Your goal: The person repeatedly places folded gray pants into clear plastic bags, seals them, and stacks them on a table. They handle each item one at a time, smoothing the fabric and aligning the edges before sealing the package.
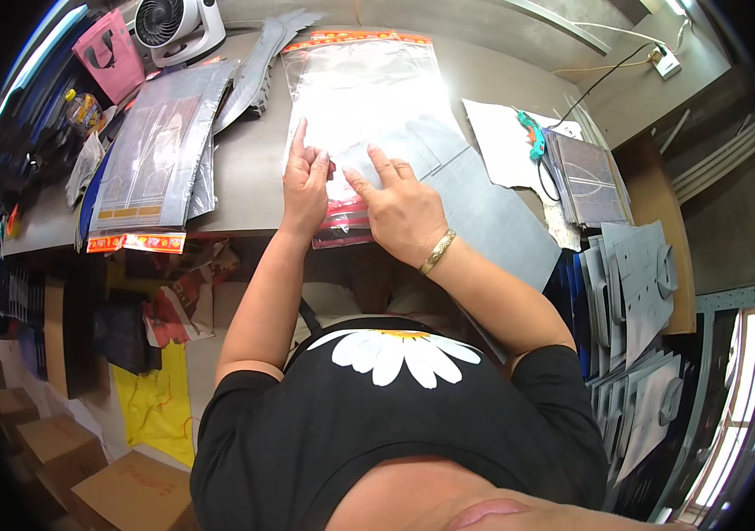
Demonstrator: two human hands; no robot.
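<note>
My left hand [306,190] is over the near-left part of a pile of clear plastic bags [368,80]. Its index finger points away from me, while the thumb and other fingers curl together. Anything between them is too small to make out. Beside it, my right hand [404,211] lies palm down with fingers apart, over the bags and the edge of a thin grey sheet [492,212]. A gold bracelet [437,251] circles that wrist. Glare hides where bags and sheet overlap. Red bands [342,232] show at the pile's near edge.
Bagged grey panels [147,146] lie left, behind them a white fan [178,31] and pink bag [108,55]. Curved grey pieces [258,75] lie nearby. On the right are a teal glue gun [532,134], stacked panels [585,177] and hanging grey pieces [638,283]. Cartons [134,491] stand lower left.
</note>
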